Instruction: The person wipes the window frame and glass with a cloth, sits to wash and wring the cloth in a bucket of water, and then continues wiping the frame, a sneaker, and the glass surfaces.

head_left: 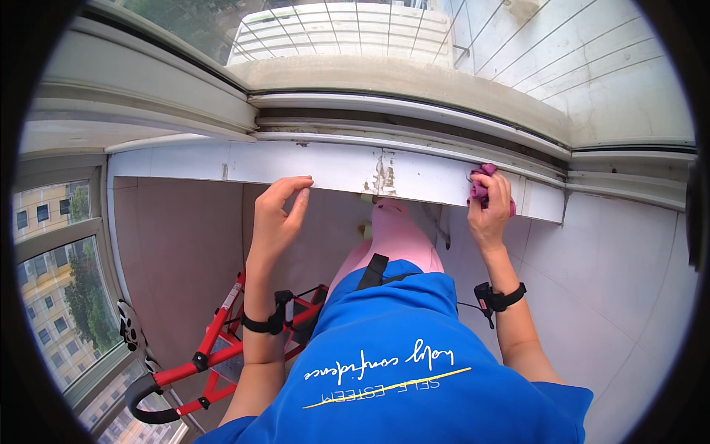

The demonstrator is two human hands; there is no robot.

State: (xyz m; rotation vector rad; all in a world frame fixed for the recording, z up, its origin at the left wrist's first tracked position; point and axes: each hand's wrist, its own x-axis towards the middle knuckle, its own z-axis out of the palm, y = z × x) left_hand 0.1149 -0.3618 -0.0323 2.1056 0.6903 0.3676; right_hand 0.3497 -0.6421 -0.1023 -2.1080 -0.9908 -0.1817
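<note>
A crumpled purple cloth (pixel 481 187) is gripped in my right hand (pixel 491 211), against the right part of a white tiled window sill (pixel 327 164). My left hand (pixel 280 211) is held at the sill's front edge, thumb and fingers apart, with nothing in it; whether its fingertips touch the sill cannot be told. Between the hands, brown worn patches mark a tile joint (pixel 384 175). Behind the sill runs the dark, dirty track of a sliding window (pixel 410 125). Black straps with small devices sit on both wrists.
A red folding step ladder (pixel 222 352) with a black curved handle stands at the lower left. Outside the window are wire bars and a white ribbed unit (pixel 344 33). A window sash (pixel 150 72) closes off the upper left; a tiled wall (pixel 599 277) is at the right.
</note>
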